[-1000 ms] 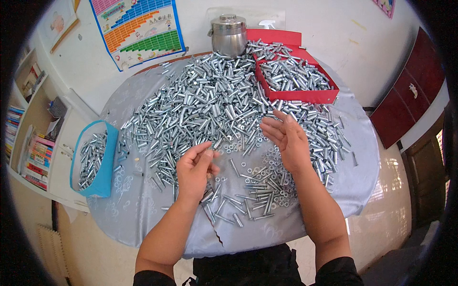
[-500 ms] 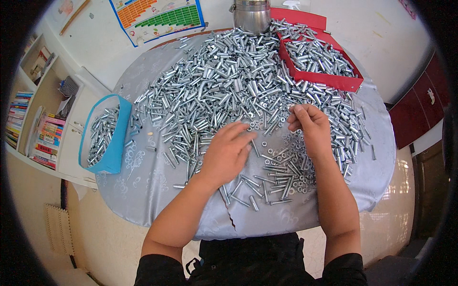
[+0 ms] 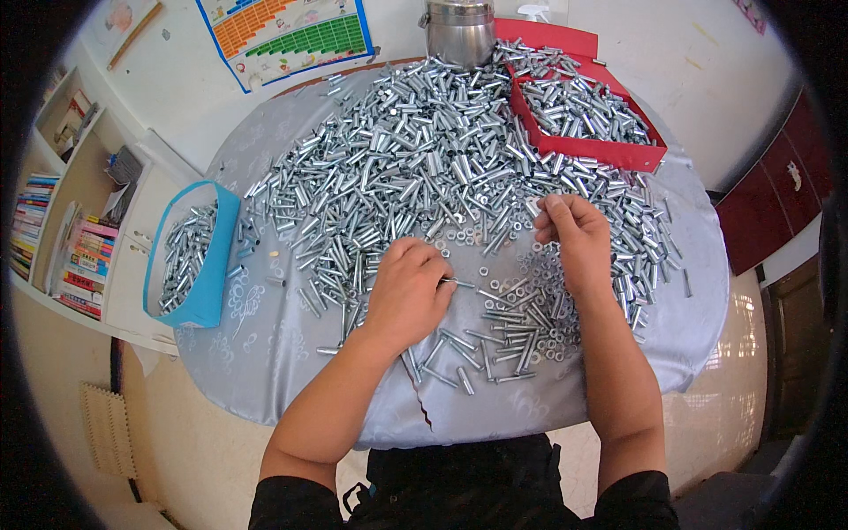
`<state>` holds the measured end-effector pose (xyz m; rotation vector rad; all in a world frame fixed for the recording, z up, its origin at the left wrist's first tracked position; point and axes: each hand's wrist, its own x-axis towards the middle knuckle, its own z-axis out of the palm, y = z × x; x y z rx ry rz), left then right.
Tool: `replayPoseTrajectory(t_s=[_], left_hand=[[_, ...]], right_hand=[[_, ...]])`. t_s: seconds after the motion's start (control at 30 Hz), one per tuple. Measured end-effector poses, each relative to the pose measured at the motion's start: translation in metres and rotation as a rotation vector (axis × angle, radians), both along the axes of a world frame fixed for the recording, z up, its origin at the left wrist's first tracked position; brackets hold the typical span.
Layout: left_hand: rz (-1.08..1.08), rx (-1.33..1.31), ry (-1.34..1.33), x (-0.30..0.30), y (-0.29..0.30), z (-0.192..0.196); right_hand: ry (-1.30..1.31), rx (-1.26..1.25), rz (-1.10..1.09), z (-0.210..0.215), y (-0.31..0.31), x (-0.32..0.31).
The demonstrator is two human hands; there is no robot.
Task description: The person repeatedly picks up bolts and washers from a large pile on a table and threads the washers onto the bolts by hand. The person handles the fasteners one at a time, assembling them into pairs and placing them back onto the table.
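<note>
My left hand (image 3: 408, 296) is closed, with a slim metal bolt (image 3: 465, 283) sticking out to the right between thumb and fingers. To the right and a little farther off, my right hand (image 3: 579, 243) is pinched at the fingertips. A bit of shiny metal shows at those fingertips, too small to name. Beyond both hands spreads a big heap of silver metal sleeves (image 3: 389, 168). Loose hex nuts (image 3: 484, 272) lie between the hands. Nearer me, by my right forearm, is a pile of long bolts (image 3: 530, 329) mixed with nuts and washers.
A red box (image 3: 609, 156) full of metal sleeves stands at the back right. At the left edge sits a blue bin (image 3: 196, 309) with more of them. A steel pot (image 3: 460, 37) is at the back. The grey tablecloth (image 3: 265, 371) has a tear near my side.
My left hand has drawn slightly toward me, and its fingers have closed on a bolt. My right hand stays nearly in place, still pinched.
</note>
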<state>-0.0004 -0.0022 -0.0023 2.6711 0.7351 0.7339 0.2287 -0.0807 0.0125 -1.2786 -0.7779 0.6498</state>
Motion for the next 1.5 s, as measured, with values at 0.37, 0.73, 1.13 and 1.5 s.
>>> replayPoseTrajectory(t_s=[0.37, 0.73, 1.13, 1.5], left_hand=[[0.049, -0.011, -0.079, 0.000, 0.001, 0.001], [0.084, -0.283, -0.281, 0.002, -0.003, 0.002], [0.033, -0.738, -0.433, 0.003, -0.001, -0.013], [0.057, -0.934, -0.511, 0.004, -0.004, -0.004]], right_hand=[[-0.007, 0.052, -0.135, -0.001, 0.001, 0.001], [-1.195, -0.163, -0.163, -0.022, 0.003, 0.015], [-0.456, -0.158, -0.037, -0.005, 0.003, -0.005], [-0.004, -0.137, 0.301, 0.001, -0.001, -0.017]])
